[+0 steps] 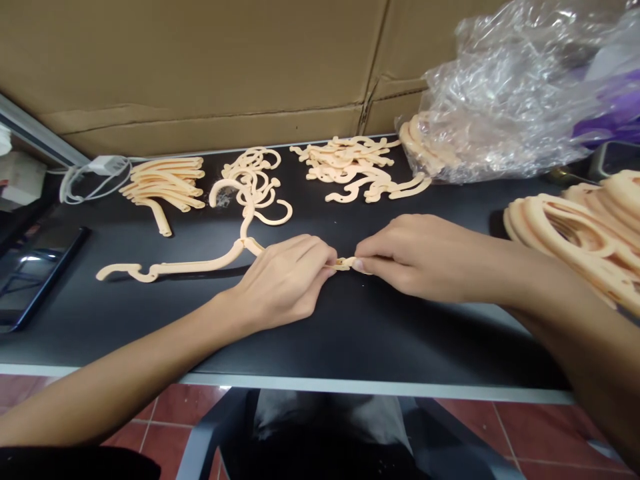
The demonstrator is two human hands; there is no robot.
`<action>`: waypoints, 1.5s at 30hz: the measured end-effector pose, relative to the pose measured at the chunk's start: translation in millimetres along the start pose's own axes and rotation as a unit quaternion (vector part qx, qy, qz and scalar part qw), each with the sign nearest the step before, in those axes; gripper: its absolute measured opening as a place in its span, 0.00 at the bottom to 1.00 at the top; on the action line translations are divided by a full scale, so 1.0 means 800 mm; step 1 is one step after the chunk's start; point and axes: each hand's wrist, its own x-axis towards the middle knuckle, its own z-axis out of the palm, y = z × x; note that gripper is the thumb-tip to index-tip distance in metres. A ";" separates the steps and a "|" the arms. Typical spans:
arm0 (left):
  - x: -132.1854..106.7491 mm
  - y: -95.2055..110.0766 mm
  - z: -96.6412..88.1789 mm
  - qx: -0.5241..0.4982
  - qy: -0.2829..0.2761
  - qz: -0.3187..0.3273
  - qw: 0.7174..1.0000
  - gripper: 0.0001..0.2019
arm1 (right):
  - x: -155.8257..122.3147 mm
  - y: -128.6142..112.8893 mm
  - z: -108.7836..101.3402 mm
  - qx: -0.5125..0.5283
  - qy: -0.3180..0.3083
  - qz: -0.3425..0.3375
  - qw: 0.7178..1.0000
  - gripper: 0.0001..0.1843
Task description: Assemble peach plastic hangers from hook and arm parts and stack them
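Observation:
A cream plastic clothes hanger (pixel 200 267) lies on the black table, its hook pointing away from me and its left arm stretched out. My left hand (pixel 290 277) is closed around the hanger's right arm and covers most of it. Just right of that, my right hand (pixel 410 257) pinches a small cream end piece (pixel 345 264) at the tip of this arm. The two hands are only a short gap apart. Fingers hide how the end piece and the arm meet.
Behind lie piles of cream straight arm pieces (pixel 167 180), hooks (pixel 260 180) and curved end pieces (pixel 350 160). Stacked hangers (pixel 580 233) stand at right, below clear plastic bags (pixel 505 100). A white cable (pixel 95 183) and a dark tablet-like device (pixel 40 280) are at left. Cardboard (pixel 200 60) walls the back.

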 end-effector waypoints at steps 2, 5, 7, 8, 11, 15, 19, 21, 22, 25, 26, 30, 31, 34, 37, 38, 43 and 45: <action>-0.001 0.000 0.000 0.001 0.002 0.005 1.000 0.05 | -0.002 -0.001 0.003 -0.027 0.012 -0.008 1.000 0.18; -0.001 0.001 0.000 0.011 0.009 0.024 1.000 0.06 | -0.004 -0.004 0.007 -0.074 0.030 -0.022 0.997 0.19; 0.000 0.001 0.000 0.017 0.012 0.038 0.999 0.06 | -0.006 -0.006 0.010 -0.097 0.042 -0.035 0.994 0.20; 0.000 0.002 -0.001 0.019 0.014 0.042 0.999 0.06 | -0.007 -0.007 0.012 -0.104 0.046 -0.042 0.993 0.21; 0.001 0.002 -0.001 0.016 0.018 0.052 0.998 0.06 | -0.011 -0.008 0.017 -0.122 0.062 -0.059 0.989 0.20; 0.002 0.000 0.000 0.003 0.014 0.067 0.998 0.06 | -0.010 -0.005 0.019 -0.130 0.069 -0.083 0.986 0.18; 0.002 -0.002 0.000 0.003 0.007 0.071 0.997 0.10 | -0.004 -0.005 0.011 -0.112 -0.002 -0.064 0.992 0.19; 0.003 -0.001 -0.001 0.004 0.009 0.072 0.997 0.11 | -0.001 -0.005 0.007 -0.113 -0.027 -0.066 0.991 0.18; 0.003 -0.001 -0.001 0.003 0.010 0.072 0.997 0.11 | 0.001 -0.005 0.006 -0.116 -0.032 -0.072 0.990 0.18; 0.002 -0.001 0.000 -0.002 0.004 0.063 0.998 0.13 | 0.005 -0.002 0.008 -0.134 -0.040 -0.092 0.986 0.18; 0.001 -0.001 0.001 -0.005 0.001 0.058 0.998 0.13 | 0.006 -0.001 0.009 -0.141 -0.041 -0.099 0.984 0.18; 0.001 -0.002 0.002 -0.021 0.002 0.050 0.998 0.14 | 0.008 0.005 0.017 -0.166 -0.029 -0.132 0.977 0.15; 0.001 -0.001 0.003 -0.023 0.005 0.050 0.998 0.14 | 0.007 0.007 0.018 -0.168 -0.027 -0.141 0.975 0.15; 0.002 0.000 0.002 -0.022 0.014 0.050 0.998 0.14 | 0.004 0.010 0.019 -0.165 -0.003 -0.165 0.972 0.16; 0.004 0.002 0.001 -0.013 0.011 0.046 0.999 0.13 | 0.003 0.009 0.015 -0.153 0.020 -0.178 0.972 0.16; 0.004 0.002 0.001 -0.011 0.008 0.042 0.999 0.13 | 0.003 0.007 0.013 -0.154 0.014 -0.184 0.971 0.15; 0.004 0.009 0.000 -0.038 0.007 -0.037 0.999 0.10 | 0.000 -0.014 0.012 -0.237 0.019 -0.188 0.953 0.12; 0.004 0.012 -0.001 -0.051 -0.002 -0.067 0.996 0.10 | -0.004 -0.025 0.015 -0.300 0.052 -0.178 0.936 0.13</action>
